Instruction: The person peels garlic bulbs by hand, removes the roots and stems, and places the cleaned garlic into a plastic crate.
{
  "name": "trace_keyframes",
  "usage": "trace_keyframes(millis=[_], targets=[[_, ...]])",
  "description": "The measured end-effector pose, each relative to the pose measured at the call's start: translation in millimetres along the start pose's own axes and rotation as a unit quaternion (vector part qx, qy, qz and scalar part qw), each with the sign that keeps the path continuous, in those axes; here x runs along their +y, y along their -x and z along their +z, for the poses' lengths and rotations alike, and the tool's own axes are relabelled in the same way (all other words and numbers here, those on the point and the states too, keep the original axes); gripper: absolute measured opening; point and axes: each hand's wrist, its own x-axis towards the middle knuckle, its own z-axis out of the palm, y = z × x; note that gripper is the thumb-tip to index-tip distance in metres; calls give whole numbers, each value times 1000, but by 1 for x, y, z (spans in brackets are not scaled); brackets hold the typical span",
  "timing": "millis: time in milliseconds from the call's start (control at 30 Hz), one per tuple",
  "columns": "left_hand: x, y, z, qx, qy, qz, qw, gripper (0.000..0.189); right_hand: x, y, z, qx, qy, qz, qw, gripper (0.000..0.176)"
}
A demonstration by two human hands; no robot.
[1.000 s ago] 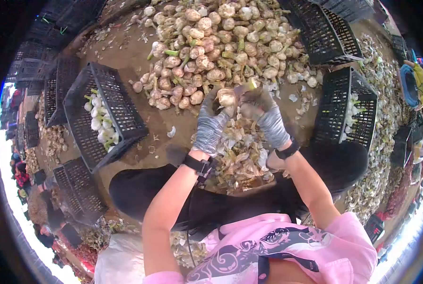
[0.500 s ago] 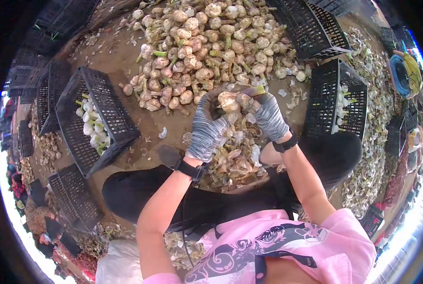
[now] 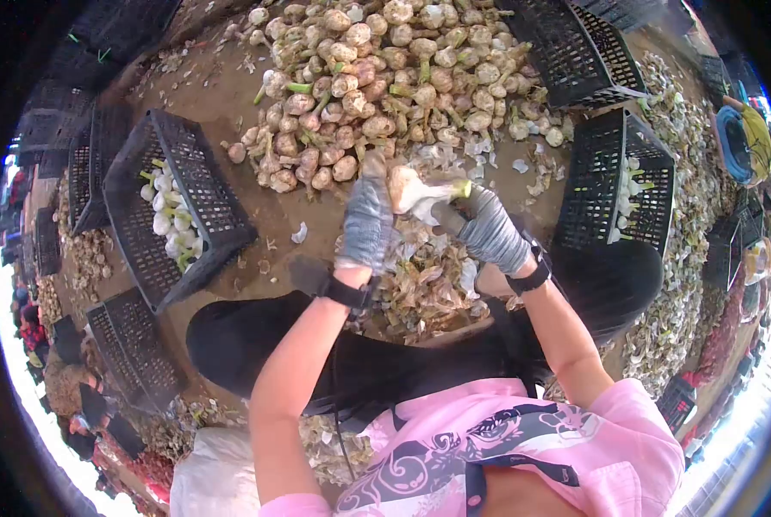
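Garlic bulb sits at twelve o'clock, above loose skins. Your right hand pinches its stem, apparently to steady it sideways; your left hand meets the bulb end, but you can't tell whether that grip is closed. Farther out, crates at ten and one o'clock hold whiter bulbs, probably within easy reach; beyond, at twelve, lies the soil-stained heap.
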Motion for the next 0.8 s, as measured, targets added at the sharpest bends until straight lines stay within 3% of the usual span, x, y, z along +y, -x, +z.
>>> trace_keyframes(millis=[33, 67, 100, 133, 167, 200, 233, 267, 300, 333, 367, 433, 500, 567, 633, 667, 700, 733, 767, 800], targets=[[8, -1, -6, -30, -150, 63, 986, 35, -5, 1, 0, -3, -1, 2, 1000, 21], [16, 0, -7, -13, -251, -4, 968, 29, -13, 1, -1, -17, 115, -5, 993, 20], [39, 1, -5, -11, -251, -6, 968, 29, -17, 2, -1, -31, 230, -11, 973, 19], [59, 2, -3, 6, -140, -172, 975, 27, -8, 2, 3, 14, 215, -75, 974, 15], [67, 0, -2, 21, -24, -331, 943, 26, -2, 3, 6, 13, 215, -73, 974, 15], [31, -4, -6, -10, -191, -165, 968, 26, 3, 3, 7, 25, 115, -17, 993, 15], [34, -2, -3, -10, -191, -164, 968, 26, 6, 3, 7, 37, 14, 38, 998, 15], [36, 3, 3, 4, -299, 96, 950, 28, 10, 1, 4, 45, -14, 53, 997, 15], [41, 6, 9, 18, -383, 347, 856, 29, 13, -1, 2, 47, -14, 52, 997, 15], [45, 7, 15, -52, -124, 177, 975, 32, 16, -2, 2, 72, -113, 90, 987, 14], [50, 12, 16, -54, -124, 177, 975, 32, 17, -2, 1, 96, -209, 127, 965, 12], [78, 26, 19, -29, -300, 138, 944, 34, 3, 0, 0, 68, -207, 152, 964, 14], [69, 25, 19, -15, -318, 123, 940, 38, -11, 4, 1, 10, -201, 203, 958, 18], [52, 15, 14, -49, -29, -26, 998, 45, 5, 7, 3, 6, -169, 157, 973, 23], [51, 12, 15, -46, 1, 18, 999, 47, 0, 4, 5, 34, -143, 78, 986, 22], [58, 13, 13, -61, 92, -110, 988, 47, -22, 9, 1, 4, -247, 92, 965, 21], [67, 14, 11, -75, 180, -235, 952, 48, -14, 8, 1, 5, -246, 91, 965, 21], [73, 10, -2, -168, 183, -271, 930, 42, -1, 5, 2, 15, -327, 89, 941, 22], [75, 13, 3, -168, 183, -269, 930, 42, 10, 3, 2, 25, -406, 87, 909, 22], [77, 18, 12, -122, 126, -122, 977, 41, -11, 2, 6, 62, -452, 111, 883, 21]])
